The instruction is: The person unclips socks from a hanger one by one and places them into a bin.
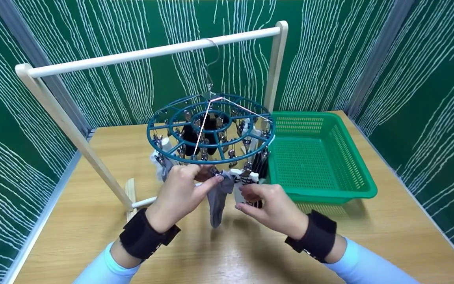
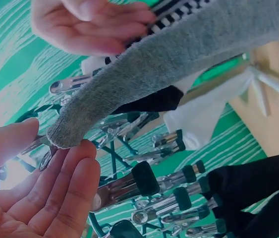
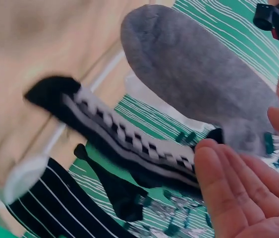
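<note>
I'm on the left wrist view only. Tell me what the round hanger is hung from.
Observer: The head view shows the round hanger hooked over the white bar.

Operator: The grey sock runs out of my frame. Describe its far end.

Observer: In the right wrist view, it ends in a rounded grey toe.

Operator: Now place the green basket for me.

Observer: In the head view, it stands on the table, to the right of the rack.
</note>
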Demonstrator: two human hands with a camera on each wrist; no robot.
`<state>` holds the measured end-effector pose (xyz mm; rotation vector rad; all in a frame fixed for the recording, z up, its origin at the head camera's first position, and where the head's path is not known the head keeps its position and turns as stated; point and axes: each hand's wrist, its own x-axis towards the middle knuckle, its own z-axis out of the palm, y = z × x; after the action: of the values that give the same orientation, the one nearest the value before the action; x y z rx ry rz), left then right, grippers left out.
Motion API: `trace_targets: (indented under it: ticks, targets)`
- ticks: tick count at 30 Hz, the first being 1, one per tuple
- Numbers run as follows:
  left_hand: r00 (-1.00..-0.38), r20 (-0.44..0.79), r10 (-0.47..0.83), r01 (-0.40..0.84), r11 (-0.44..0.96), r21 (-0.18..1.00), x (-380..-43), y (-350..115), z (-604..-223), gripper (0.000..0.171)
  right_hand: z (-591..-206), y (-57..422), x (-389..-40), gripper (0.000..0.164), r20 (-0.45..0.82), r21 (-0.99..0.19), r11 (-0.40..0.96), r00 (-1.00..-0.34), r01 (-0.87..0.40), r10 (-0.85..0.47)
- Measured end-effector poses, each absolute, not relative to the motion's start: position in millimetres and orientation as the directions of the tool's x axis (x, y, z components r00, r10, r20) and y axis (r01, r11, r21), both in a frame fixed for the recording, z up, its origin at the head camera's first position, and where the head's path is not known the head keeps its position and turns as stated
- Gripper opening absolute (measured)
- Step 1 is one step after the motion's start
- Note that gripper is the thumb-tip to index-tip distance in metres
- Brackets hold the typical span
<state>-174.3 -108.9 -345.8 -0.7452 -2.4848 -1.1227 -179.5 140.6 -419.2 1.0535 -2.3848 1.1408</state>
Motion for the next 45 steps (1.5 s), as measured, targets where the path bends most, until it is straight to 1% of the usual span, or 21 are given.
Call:
trace_targets:
  ticks: [4,10,15,17,20,26,29,33,38,45]
  targets:
    - [-0.809,0.486,0.33,0.584,0.545,0.601,-174.4,-107.8,-345.7,0.018,-425.6,134.7,-186.2,0.028,0.452,-0.618,0.429,-0.744,-0.659,-0.491]
    - [-0.799,0.496,0.34,0.6,0.517,0.611,-175.0,-107.4,-346.6,0.017,-435.5,127.7,-197.8,0.033,0.356,-0.675,0.442,-0.786,-0.59,-0.506]
    - [-0.811,0.473,0.344,0.584,0.519,0.624,-175.2,-108.6,-347.2,0.018,-442.6,122.7,-207.2,0.046,0.25,-0.777,0.381,-0.801,-0.501,-0.544]
    - [-0.813,0.467,0.347,0.581,0.518,0.628,-175.7,-109.0,-347.7,0.018,-445.2,120.5,-210.5,0.047,0.236,-0.807,0.345,-0.796,-0.48,-0.557]
    - [-0.813,0.467,0.347,0.582,0.515,0.63,-176.3,-109.3,-348.5,0.019,-448.5,117.3,-213.8,0.042,0.236,-0.83,0.304,-0.788,-0.468,-0.568]
    - [-0.816,0.475,0.329,0.577,0.517,0.633,-176.6,-109.3,-348.9,0.019,-452.9,113.4,-214.6,0.024,0.247,-0.862,0.247,-0.792,-0.443,-0.559]
    - [-0.817,0.477,0.325,0.575,0.515,0.635,-176.2,-109.4,-348.9,0.02,-453.5,112.1,-213.4,0.019,0.275,-0.86,0.23,-0.793,-0.456,-0.543]
    - [-0.808,0.491,0.326,0.588,0.512,0.626,-176.4,-109.3,-350.8,0.022,-454.2,111.9,-211.7,0.014,0.333,-0.836,0.219,-0.782,-0.503,-0.526]
    - [-0.777,0.533,0.336,0.627,0.492,0.605,-177.6,-109.3,-354.3,0.02,-456.3,113.4,-211.1,0.01,0.39,-0.811,0.203,-0.766,-0.549,-0.512]
    - [-0.768,0.54,0.344,0.639,0.465,0.612,-178.3,-110.1,-355.5,0.017,-457.0,116.9,-210.7,0.012,0.406,-0.794,0.21,-0.754,-0.571,-0.516]
